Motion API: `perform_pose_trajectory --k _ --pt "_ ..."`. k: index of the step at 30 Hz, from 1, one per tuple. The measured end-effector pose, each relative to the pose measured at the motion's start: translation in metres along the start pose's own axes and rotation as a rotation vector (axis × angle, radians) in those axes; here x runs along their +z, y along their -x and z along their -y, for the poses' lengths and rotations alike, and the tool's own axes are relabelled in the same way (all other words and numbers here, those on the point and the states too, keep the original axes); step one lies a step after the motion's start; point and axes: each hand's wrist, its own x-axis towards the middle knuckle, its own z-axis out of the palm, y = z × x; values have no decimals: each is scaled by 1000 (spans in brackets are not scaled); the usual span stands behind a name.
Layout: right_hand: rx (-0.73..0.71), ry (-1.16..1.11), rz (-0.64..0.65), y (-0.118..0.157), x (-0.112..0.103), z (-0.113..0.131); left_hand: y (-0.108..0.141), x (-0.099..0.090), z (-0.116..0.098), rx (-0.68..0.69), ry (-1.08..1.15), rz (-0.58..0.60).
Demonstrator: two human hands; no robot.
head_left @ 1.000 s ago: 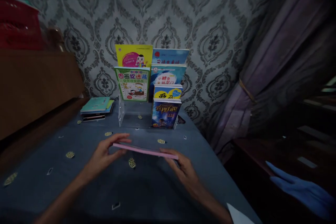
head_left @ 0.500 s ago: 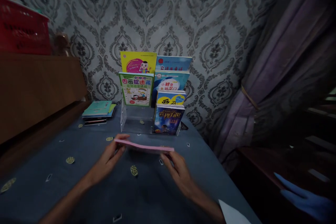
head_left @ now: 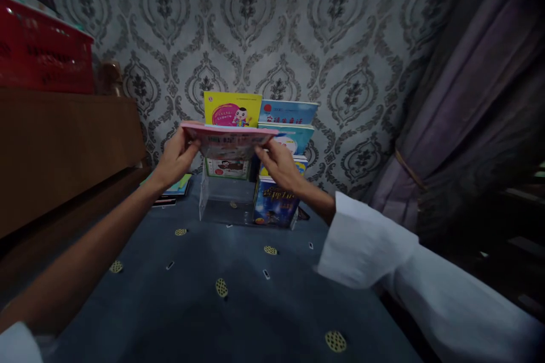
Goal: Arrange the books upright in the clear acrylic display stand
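Observation:
A thin book with a pink edge (head_left: 230, 139) is held level across its width in front of the clear book rack (head_left: 225, 190). My left hand (head_left: 176, 153) pinches its left end, and my right hand (head_left: 279, 164) grips the right end. Behind it, only the lower part of a green-bordered book (head_left: 227, 169) shows. A yellow book (head_left: 251, 105) rises above it at the back left of the rack. On the rack's right side stand a light blue book (head_left: 289, 110), a teal one (head_left: 304, 136) and a dark blue one (head_left: 275, 204) in front; my right hand covers part of this column.
A small stack of books (head_left: 181, 187) lies left of the rack, partly behind my left arm. Further left are a wooden cabinet (head_left: 72, 142) and a red basket (head_left: 46, 51). A patterned dark blue cloth (head_left: 191, 306) covers the table. A purple curtain (head_left: 417, 136) hangs at the right.
Both hands have raised the pink-edged book and moved it forward, from above the tablecloth to in front of the rack's left side. It now hides most of the green-bordered book.

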Motion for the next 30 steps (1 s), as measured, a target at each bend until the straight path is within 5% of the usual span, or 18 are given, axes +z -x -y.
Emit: perform_pose_trajectory --k 3,9,25,30 --pt "-5 -42 -7 -23 5 -14 -21 5 23 -1 80 -19" --pt "7 -67 -48 -26 17 -41 -31 16 41 21 185 9" --pt "50 -70 -2 -30 27 -54 -37 25 77 -15 214 34" --pt "185 39 58 -35 30 -59 -42 33 94 -58 176 43"
